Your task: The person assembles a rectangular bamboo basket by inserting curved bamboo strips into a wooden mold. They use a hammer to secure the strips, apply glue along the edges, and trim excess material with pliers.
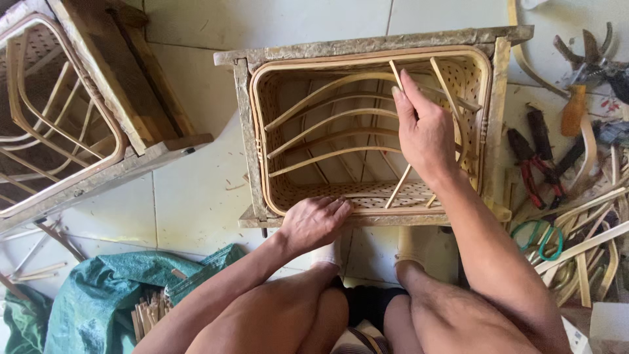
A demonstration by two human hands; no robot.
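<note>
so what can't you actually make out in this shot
- Head view: where the cane strip ends under the right hand; the hand covers its middle.
- Left hand hides part of the basket's near rim; its grip cannot be told.
- Second frame is cut off by the left edge.
- Tools at the right lie tangled in cane scraps; their kinds are unclear.

I sat over a pale tiled floor [196, 196] in bright daylight. Left of the floor's middle stood a second wooden frame [98, 98]; below it lay a crumpled green cloth [111, 288]. Far right of it, pliers [534, 157] and cane scraps [590, 242] littered the tiles.
</note>
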